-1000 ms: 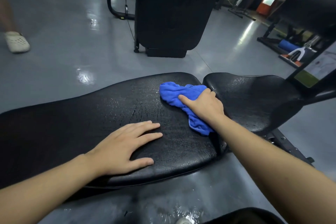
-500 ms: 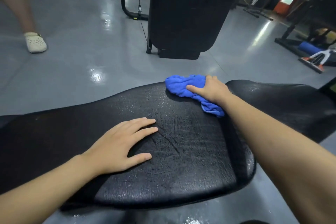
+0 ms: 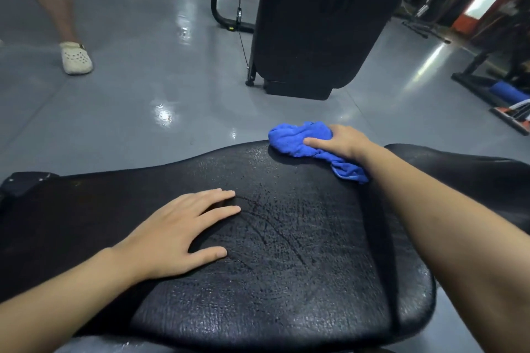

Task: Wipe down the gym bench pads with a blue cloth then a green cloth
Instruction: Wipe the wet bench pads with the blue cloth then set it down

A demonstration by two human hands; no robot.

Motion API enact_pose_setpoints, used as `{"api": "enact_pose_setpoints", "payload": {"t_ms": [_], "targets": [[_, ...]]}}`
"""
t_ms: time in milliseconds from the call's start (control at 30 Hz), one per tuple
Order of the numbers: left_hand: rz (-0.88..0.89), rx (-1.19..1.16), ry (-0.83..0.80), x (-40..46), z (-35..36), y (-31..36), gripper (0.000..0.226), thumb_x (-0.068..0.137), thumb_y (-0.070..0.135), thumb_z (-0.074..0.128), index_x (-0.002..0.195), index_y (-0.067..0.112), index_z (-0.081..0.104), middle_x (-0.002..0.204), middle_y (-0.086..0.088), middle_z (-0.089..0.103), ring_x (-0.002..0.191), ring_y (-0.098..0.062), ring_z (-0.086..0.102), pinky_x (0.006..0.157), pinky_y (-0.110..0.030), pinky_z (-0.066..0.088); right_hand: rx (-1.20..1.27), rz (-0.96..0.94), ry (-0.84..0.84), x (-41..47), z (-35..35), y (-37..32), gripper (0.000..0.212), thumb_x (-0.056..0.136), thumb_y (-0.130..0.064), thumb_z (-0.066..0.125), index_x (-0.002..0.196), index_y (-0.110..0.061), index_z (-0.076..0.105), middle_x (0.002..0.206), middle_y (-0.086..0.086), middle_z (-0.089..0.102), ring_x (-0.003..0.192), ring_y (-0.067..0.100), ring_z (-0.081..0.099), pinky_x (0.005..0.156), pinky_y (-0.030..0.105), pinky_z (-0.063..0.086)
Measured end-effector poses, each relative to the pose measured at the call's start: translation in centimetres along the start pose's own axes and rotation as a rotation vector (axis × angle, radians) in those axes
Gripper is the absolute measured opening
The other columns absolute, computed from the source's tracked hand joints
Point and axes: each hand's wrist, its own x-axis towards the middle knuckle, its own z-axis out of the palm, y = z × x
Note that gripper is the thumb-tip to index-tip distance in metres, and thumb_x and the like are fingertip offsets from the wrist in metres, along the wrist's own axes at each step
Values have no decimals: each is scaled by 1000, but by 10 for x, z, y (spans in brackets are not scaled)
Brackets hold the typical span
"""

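Observation:
A long black bench pad (image 3: 286, 252) with a cracked, wet-looking surface fills the lower half of the view. A second black pad (image 3: 464, 178) adjoins it at the right. My right hand (image 3: 341, 142) presses a bunched blue cloth (image 3: 295, 139) against the far edge of the long pad, part of the cloth hanging past that edge. My left hand (image 3: 175, 233) lies flat on the long pad with fingers spread, holding nothing. No green cloth is in view.
A tall black padded machine (image 3: 315, 23) stands on the glossy grey floor just beyond the bench. Another person's leg and pale clog (image 3: 76, 57) are at the far left. Equipment bases and a blue roller (image 3: 507, 92) lie at the right.
My right hand has slid the blue cloth from the middle of the pad away to its far edge. My left hand has stayed flat. The other person's foot has come further into view.

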Motion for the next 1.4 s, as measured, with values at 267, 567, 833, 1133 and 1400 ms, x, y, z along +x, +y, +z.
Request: {"api": "enact_pose_setpoints", "payload": {"t_ms": [267, 567, 833, 1133, 1400], "targets": [[-34, -5, -4, -18, -5, -19, 67, 94, 75, 38, 154, 45, 28, 164, 24, 13, 152, 1, 10, 122, -28, 17, -107, -45, -44, 21, 13, -33, 69, 79, -82, 51, 97, -17, 64, 96, 3, 67, 92, 27, 61, 82, 38, 49], [-27, -31, -10, -22, 0, -22, 66, 97, 69, 40, 155, 40, 29, 165, 18, 13, 153, -5, 9, 124, -33, 16, -158, -174, -109, 31, 50, -117, 66, 80, -83, 50, 79, -17, 55, 81, 1, 59, 79, 24, 56, 69, 37, 40], [-38, -16, -24, -21, -1, -21, 67, 97, 69, 42, 156, 37, 29, 166, 14, 14, 154, -7, 9, 125, -31, 12, -219, -428, -178, 18, 95, -196, 75, 78, -85, 48, 109, -19, 62, 105, -1, 67, 96, 22, 57, 82, 36, 43], [-54, -12, -28, -21, -1, -18, 66, 98, 66, 43, 156, 38, 28, 166, 16, 12, 154, -3, 6, 125, -26, 5, -186, -438, -124, 19, 78, -155, 78, 74, -87, 50, 123, -27, 59, 115, -3, 68, 101, 21, 58, 85, 38, 43], [-59, -17, -50, -24, -5, -19, 66, 98, 68, 39, 156, 40, 26, 166, 20, 8, 153, 0, 2, 124, -24, 0, -146, -356, -78, 23, 64, -117, 68, 78, -83, 53, 113, -25, 57, 107, -2, 67, 95, 22, 55, 86, 39, 44]]}}
